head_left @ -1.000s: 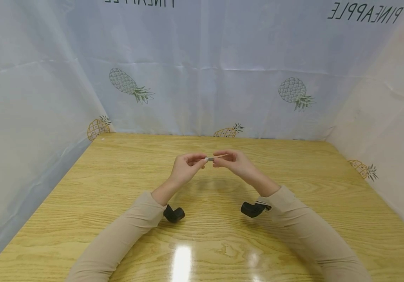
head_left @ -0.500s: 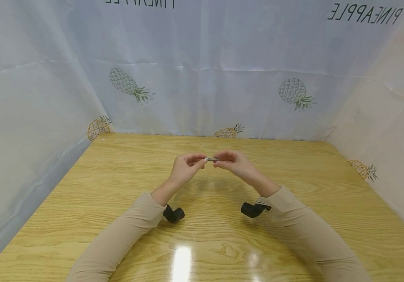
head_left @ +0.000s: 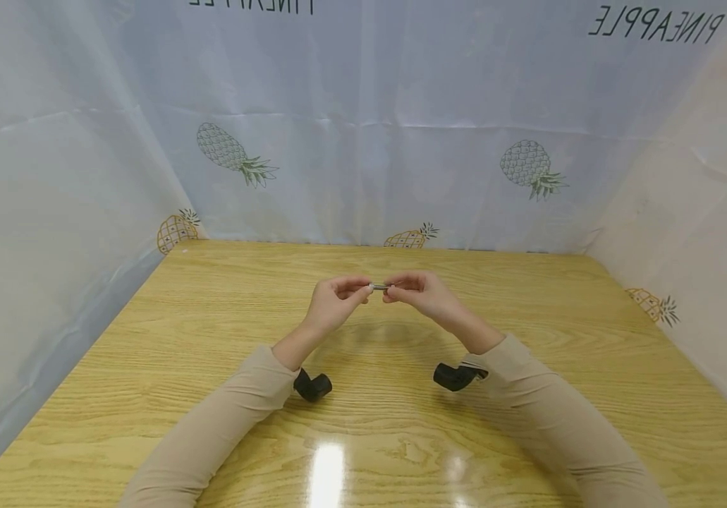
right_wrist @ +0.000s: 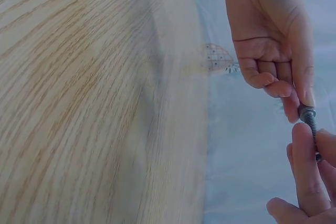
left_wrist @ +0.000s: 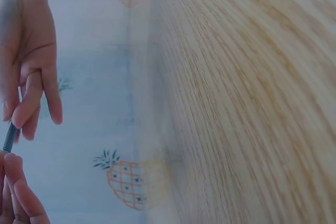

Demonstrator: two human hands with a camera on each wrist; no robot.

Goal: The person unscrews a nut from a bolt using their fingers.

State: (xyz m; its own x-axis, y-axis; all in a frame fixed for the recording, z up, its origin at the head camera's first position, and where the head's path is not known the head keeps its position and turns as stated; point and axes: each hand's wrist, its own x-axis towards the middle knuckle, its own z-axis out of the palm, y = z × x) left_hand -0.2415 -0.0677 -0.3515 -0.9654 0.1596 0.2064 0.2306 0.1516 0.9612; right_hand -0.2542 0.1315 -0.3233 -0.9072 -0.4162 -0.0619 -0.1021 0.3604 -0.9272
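A small grey metal bolt (head_left: 379, 287) is held level above the table between both hands. My left hand (head_left: 330, 303) pinches its left end between thumb and fingers. The right wrist view shows the wide bolt head (right_wrist: 307, 112) at the left fingertips and a threaded shank running from it. At the other end, thumb and index finger of my right hand (head_left: 429, 296) close around the shank. A small dark piece (right_wrist: 318, 157) shows between these right fingers; I cannot tell whether it is a nut or the bolt's tip. In the left wrist view, part of the thread (left_wrist: 9, 137) lies bare.
Beneath the hands is a wood-grain table (head_left: 376, 416) with a bright light reflection near its front. A pale curtain (head_left: 363, 162) printed with pineapples hangs behind and at both sides. Black wrist cameras (head_left: 314, 386) stick out below both sleeves.
My right fingers moved slightly at the bolt's right end: they spread apart around it half a second ago and now close on it again. My left hand stays put.
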